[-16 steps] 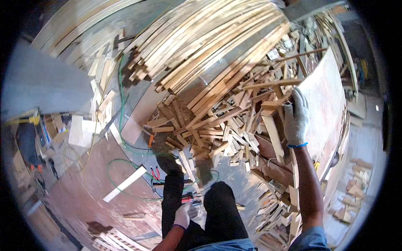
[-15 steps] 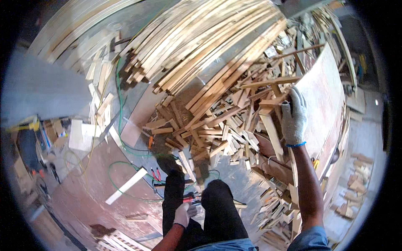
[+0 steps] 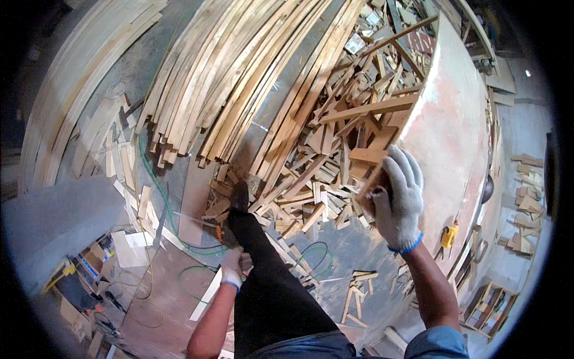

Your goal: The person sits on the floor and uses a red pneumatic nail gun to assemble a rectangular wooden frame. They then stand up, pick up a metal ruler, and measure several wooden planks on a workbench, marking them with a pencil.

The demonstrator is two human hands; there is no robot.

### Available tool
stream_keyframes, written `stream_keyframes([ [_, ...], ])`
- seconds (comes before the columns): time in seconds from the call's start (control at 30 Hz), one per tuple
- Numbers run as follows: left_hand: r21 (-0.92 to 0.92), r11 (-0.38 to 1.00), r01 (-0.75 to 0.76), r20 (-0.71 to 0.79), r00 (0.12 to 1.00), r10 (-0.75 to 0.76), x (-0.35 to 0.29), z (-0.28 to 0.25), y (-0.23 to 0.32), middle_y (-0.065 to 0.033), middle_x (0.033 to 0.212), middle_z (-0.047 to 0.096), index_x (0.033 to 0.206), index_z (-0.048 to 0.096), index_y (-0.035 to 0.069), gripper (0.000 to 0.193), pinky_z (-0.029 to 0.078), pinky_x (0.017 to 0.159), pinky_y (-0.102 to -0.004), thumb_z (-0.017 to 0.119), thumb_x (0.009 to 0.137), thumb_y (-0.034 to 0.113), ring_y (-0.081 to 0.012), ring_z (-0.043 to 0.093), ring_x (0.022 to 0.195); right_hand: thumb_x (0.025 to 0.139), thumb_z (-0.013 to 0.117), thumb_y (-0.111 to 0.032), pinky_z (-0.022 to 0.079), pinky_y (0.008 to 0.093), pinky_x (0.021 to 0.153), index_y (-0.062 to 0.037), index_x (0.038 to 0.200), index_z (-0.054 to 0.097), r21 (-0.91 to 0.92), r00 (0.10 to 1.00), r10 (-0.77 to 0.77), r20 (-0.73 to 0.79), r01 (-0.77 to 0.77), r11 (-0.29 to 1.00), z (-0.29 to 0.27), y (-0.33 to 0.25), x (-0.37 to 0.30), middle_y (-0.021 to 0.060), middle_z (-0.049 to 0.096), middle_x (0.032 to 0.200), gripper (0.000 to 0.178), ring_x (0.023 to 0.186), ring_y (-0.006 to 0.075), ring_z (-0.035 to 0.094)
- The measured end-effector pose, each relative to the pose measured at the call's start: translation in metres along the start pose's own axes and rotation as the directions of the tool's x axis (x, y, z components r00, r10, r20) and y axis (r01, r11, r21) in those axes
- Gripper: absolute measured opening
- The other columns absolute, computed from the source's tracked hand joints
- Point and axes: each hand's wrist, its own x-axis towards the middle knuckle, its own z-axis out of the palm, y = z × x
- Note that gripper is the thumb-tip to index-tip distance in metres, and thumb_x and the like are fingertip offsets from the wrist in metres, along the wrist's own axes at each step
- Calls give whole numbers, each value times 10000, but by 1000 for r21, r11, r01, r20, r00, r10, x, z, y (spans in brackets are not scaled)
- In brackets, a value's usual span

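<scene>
Right hand (image 3: 403, 194) was at a wood piece (image 3: 369, 183) near loose offcuts (image 3: 313, 216); left hand (image 3: 233, 267), beside the trouser leg (image 3: 266, 290). Neither grip's closure was discernible. Long boards (image 3: 206, 84) lay stacked; offcuts, unstacked.

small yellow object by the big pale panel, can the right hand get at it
Probably yes: the white-gloved right hand is nearby, and nothing visible covers the small yellow object or blocks the way, though depth is hard to judge.

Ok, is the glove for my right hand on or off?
On: the white glove covers your right hand, with its blue cuff edge at the wrist.
</scene>
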Motion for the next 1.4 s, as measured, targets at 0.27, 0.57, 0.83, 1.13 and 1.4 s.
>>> stream_keyframes([
  [0.27, 815, 421, -398, 261, 901, 347, 106, 168, 161, -193, 1014, 727, 1158, 684, -10, 406, 522, 817, -433, 539, 961, 314, -329, 698, 937, 1005, 568, -273, 389, 636, 1102, 8, 1293, 606, -43, 958, 201, 206, -196, 980, 0, 11, -5, 276, 584, 1401, 404, 1295, 539, 529],
  [0.57, 880, -83, -468, 462, 799, 386, 358, 229, 225, -267, 1321, 651, 1347, 612, 19, 495, 467, 1079, -506, 527, 956, 309, -441, 596, 1260, 996, 571, -254, 398, 637, 1086, 16, 1270, 611, -80, 925, 185, 330, -168, 982, 6, 26, 25, 287, 589, 1378, 387, 1272, 541, 538],
  [0.83, 929, 71, -363, 274, 803, 529, 389, 269, 214, -301, 1257, 661, 1307, 623, 54, 491, 490, 1025, -533, 615, 929, 368, -455, 638, 1181, 987, 573, -238, 405, 637, 1072, 22, 1250, 615, -93, 898, 222, 379, -202, 975, 19, 34, 35, 296, 594, 1358, 372, 1251, 542, 546],
  [1.13, 972, 79, -223, 176, 905, 389, 425, 271, 211, -307, 1164, 676, 1199, 661, 26, 489, 519, 999, -524, 706, 887, 400, -447, 646, 1141, 977, 576, -219, 414, 638, 1056, 30, 1227, 620, -87, 891, 210, 402, -191, 978, 22, 33, 43, 306, 600, 1335, 356, 1228, 544, 555],
  [1.4, 960, 85, -266, 166, 788, 592, 408, 279, 198, -291, 1170, 684, 1102, 699, -15, 450, 516, 1003, -525, 720, 887, 380, -448, 651, 1144, 969, 578, -203, 421, 639, 1042, 37, 1207, 625, -83, 894, 193, 404, -174, 981, 27, 26, 37, 316, 604, 1314, 341, 1207, 546, 563],
])
